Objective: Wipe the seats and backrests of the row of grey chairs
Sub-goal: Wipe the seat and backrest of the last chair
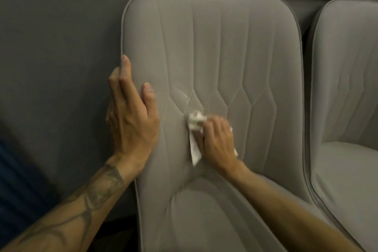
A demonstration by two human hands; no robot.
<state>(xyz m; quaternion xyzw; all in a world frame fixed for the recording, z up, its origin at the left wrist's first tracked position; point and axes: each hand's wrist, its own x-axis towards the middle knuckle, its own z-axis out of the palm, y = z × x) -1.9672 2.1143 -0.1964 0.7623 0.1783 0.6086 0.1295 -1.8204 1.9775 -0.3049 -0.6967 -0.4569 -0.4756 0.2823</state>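
On the backrest of the nearest grey chair, low in the middle near the stitched seams, the right hand grips a crumpled white cloth, maybe a paper wipe, and presses it to the fabric. The left hand lies flat with straight fingers on the backrest's left edge. A second grey chair stands just beside, on the right.

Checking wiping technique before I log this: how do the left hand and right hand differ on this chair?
The left hand lies with straight fingers along the left edge of the backrest, thumb on the front; the right hand has curled fingers at its lower middle. The left hand holds nothing; the right hand grips a crumpled white cloth against the fabric. Both touch the same backrest.
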